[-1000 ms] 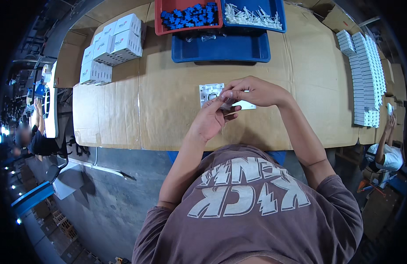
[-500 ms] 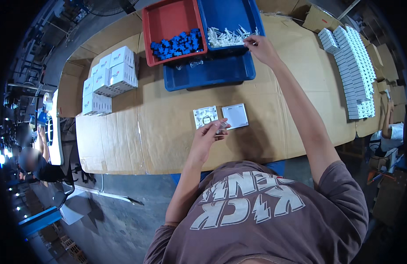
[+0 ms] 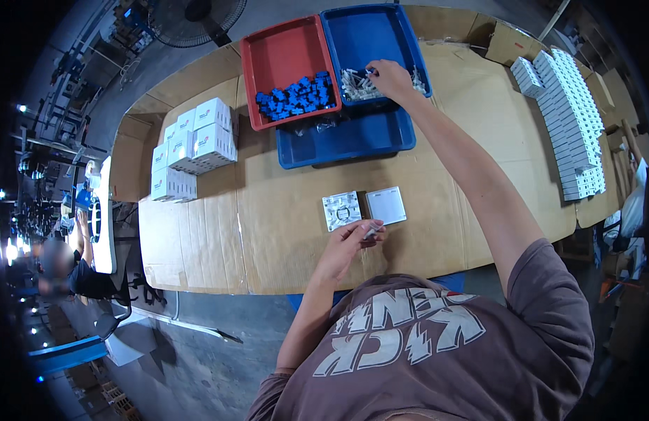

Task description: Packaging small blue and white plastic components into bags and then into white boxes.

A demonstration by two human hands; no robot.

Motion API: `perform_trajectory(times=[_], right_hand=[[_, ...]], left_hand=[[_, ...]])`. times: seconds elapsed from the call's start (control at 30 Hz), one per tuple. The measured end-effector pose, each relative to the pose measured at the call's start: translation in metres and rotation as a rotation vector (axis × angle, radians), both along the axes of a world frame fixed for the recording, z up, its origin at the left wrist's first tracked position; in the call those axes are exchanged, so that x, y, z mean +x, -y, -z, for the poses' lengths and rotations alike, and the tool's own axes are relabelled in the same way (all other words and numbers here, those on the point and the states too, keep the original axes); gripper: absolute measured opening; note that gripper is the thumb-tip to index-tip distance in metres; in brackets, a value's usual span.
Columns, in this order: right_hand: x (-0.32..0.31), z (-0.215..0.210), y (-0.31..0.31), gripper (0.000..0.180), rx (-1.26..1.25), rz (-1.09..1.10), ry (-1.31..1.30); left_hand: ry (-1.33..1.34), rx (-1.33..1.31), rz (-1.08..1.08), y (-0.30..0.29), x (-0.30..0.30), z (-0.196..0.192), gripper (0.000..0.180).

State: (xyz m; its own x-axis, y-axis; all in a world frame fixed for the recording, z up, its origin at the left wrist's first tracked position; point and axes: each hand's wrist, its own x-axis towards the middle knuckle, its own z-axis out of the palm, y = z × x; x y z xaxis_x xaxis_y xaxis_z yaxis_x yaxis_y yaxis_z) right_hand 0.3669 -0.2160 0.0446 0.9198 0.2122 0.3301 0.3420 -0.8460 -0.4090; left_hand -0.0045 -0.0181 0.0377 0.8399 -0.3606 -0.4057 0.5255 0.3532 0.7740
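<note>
Head view. The hands are well apart. The left hand (image 3: 340,251) pinches a small clear piece (image 3: 371,232) between thumb and fingers, at its 2 o'clock. From this hand, the ring panel (image 3: 340,210) lies just beyond at 12 o'clock and the plain panel (image 3: 387,205) between 1 and 2, both flat on the table (image 3: 198,263). The right hand (image 3: 392,79), between 12 and 1 o'clock of the left, reaches into the blue bin (image 3: 370,38), fingers bent at the white parts (image 3: 356,85); whether they grip one cannot be told. The clear piece lies well away from it, near 6 o'clock. From the right hand, the red bin (image 3: 286,52) stands toward 9 o'clock, the blue tray (image 3: 345,146) at 7.
</note>
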Motion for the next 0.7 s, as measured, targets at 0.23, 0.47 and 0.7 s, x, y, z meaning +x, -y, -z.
perform_trajectory(times=[0.23,0.47,0.7], right_hand=[[0.016,-0.012,0.031,0.016,0.390,0.100,-0.099],[-0.001,-0.042,0.078,0.015,1.554,-0.090,-0.455],[-0.008,-0.044,0.101,0.017,1.514,-0.046,-0.412]], left_hand=[[-0.075,-0.106,-0.031,-0.003,0.001,0.003,0.039],[-0.120,-0.324,-0.093,-0.002,0.008,0.000,0.047],[-0.152,-0.417,-0.088,0.008,0.014,-0.007,0.050]])
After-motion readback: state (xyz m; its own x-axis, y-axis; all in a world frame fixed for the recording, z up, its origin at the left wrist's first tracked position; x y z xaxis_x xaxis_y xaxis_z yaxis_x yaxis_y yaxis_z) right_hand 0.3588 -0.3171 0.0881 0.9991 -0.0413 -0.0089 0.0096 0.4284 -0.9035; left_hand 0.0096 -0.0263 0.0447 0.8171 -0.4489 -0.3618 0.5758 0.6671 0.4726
